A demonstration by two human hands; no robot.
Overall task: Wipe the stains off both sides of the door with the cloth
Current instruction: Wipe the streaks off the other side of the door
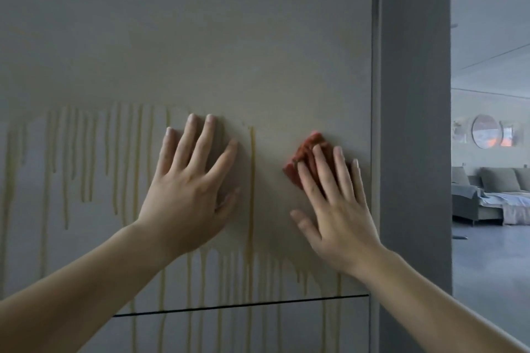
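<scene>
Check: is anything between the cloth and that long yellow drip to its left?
Nothing visible. Only bare door lies between the cloth, pressed under the right hand, and the long drip. The left hand rests flat beyond the drip, outside that path.

Grey door streaked with yellowish drips, crumpled reddish cloth apparently pressed flat against it

no text, label, brand, number or sign can be read anywhere in the view. the round framed picture on the far room's pale wall is too small and blurred to show any lettering.
</scene>
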